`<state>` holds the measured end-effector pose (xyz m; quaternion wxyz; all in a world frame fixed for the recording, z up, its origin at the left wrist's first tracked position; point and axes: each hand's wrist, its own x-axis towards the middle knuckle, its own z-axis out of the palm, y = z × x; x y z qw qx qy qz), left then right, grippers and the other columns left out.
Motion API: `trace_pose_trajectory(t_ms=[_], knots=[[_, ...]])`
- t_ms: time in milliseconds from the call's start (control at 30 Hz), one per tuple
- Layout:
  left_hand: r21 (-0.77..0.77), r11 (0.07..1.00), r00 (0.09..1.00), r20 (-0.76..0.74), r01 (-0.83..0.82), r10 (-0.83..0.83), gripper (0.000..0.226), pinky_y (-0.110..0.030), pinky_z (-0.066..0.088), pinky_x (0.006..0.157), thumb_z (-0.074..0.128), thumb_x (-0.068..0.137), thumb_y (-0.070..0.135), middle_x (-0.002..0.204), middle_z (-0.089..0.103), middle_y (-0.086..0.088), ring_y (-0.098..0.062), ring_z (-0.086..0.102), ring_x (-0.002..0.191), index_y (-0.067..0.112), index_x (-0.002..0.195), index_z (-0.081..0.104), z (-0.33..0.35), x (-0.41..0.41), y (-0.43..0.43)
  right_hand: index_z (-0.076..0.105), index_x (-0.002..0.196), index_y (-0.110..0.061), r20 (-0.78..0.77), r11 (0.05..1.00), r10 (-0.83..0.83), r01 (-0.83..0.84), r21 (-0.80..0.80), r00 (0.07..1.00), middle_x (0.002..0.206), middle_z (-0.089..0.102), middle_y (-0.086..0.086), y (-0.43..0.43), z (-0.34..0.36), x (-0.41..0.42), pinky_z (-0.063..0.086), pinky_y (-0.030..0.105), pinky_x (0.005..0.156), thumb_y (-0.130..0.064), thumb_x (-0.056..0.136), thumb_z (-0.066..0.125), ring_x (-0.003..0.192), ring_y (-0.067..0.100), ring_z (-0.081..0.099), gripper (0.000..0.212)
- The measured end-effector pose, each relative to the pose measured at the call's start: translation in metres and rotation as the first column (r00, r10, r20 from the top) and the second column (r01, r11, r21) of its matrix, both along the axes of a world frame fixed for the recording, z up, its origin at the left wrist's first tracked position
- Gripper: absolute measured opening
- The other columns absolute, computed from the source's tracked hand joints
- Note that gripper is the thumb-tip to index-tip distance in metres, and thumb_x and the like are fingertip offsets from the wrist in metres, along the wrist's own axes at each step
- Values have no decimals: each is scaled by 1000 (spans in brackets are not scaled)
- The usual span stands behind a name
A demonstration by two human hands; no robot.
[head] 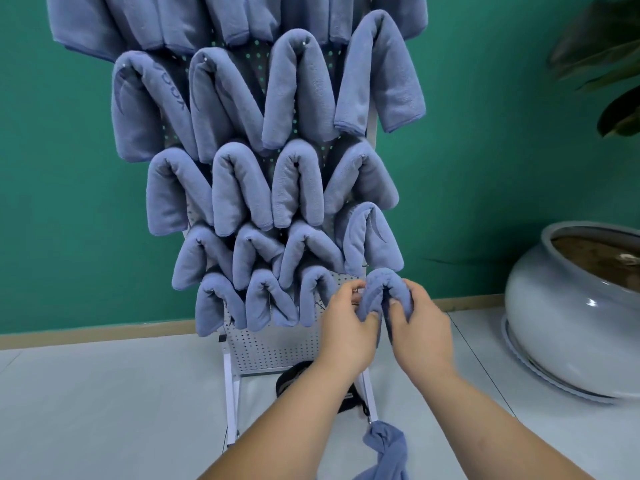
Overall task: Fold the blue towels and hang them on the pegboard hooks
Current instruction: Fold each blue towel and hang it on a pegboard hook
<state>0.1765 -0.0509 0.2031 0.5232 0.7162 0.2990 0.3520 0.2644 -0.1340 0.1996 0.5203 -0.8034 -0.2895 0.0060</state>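
Presently: one folded blue terry towel, being draped in an arch at the lower right corner of the white perforated metal pegboard, seemingly so that it is straddling a hook, itself hidden. The left hand and right hand are each gripping one hanging end, fingers curled tight into cloth. Rows of hung blue towels are filling the board above; a crumpled blue towel is waiting below.

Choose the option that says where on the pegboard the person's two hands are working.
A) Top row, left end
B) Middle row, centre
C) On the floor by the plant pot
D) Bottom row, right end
D: the left hand and the right hand both hold a folded blue towel at the right end of the lowest row on the pegboard.
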Motion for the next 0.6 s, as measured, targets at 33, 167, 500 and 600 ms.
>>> trace_pose_trajectory(t_ms=[33, 167, 500, 600], knots=[[-25, 999, 1000, -15, 21, -21, 47, -10, 51, 70, 67, 94, 8, 101, 69, 14, 2, 67, 83, 46, 119, 56, 3, 7, 5, 64, 125, -35, 27, 1000, -10, 10, -2, 1000, 92, 74, -11, 0, 0, 7, 54, 36, 73, -25, 102, 55, 82, 17, 67, 27], [-65, 994, 982, -161, 91, -101, 78, -20, 53, 79, 66, 94, 5, 84, 61, 7, -5, 58, 74, 47, 151, 34, 13, 21, 33, 66, 124, -37, 97, 1000, -13, 16, -25, 995, 81, 71, -12, 5, -6, 34, 46, 31, 62, -23, 101, 58, 72, 12, 63, 27], [101, 990, 980, -163, -97, 113, 89, -14, 52, 79, 56, 90, 1, 91, 66, 0, -11, 63, 82, 38, 164, 24, -2, 30, 52, 65, 132, -28, 352, 996, 89, -92, -9, 932, 125, 72, -7, 57, 10, 45, 54, 37, 81, -23, 95, 56, 102, 22, 67, 38], [184, 956, 960, -126, -227, 252, 80, -29, 55, 95, 59, 91, 13, 104, 66, -1, -15, 65, 99, 39, 161, 31, -8, 39, 56, 66, 125, -29, 314, 997, 72, -64, -36, 947, 108, 74, -1, 72, 13, 63, 53, 40, 71, -16, 98, 58, 87, 31, 65, 32]])
